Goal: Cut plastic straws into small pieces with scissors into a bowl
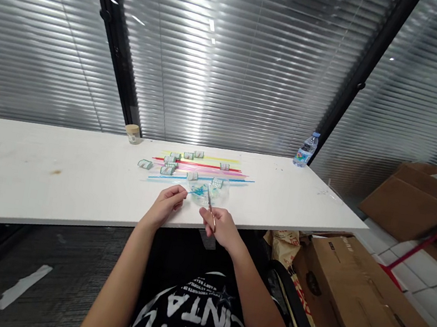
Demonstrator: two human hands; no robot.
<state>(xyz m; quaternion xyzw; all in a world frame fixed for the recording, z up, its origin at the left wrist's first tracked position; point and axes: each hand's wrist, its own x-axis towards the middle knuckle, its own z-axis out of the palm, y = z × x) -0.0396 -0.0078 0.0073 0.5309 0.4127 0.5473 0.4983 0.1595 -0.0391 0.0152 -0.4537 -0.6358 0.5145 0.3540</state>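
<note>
My left hand (pixel 167 204) pinches the end of a short blue straw piece (pixel 192 192) over a clear bowl (pixel 213 192) holding blue cuttings. My right hand (pixel 221 226) grips small scissors (pixel 210 205), blades pointing up toward the straw piece and the bowl. Beyond the bowl, long straws lie side by side on the white table (pixel 71 182): yellow (pixel 211 158), red (pixel 201 165), pink (pixel 216 173) and blue (pixel 207 179). Several small green-and-white rolls (pixel 144 164) are scattered among them.
A small tan cup (pixel 133 133) stands at the table's back edge, a water bottle (pixel 306 149) at the back right. Cardboard boxes (pixel 352 288) crowd the floor to the right. Window blinds run behind the table.
</note>
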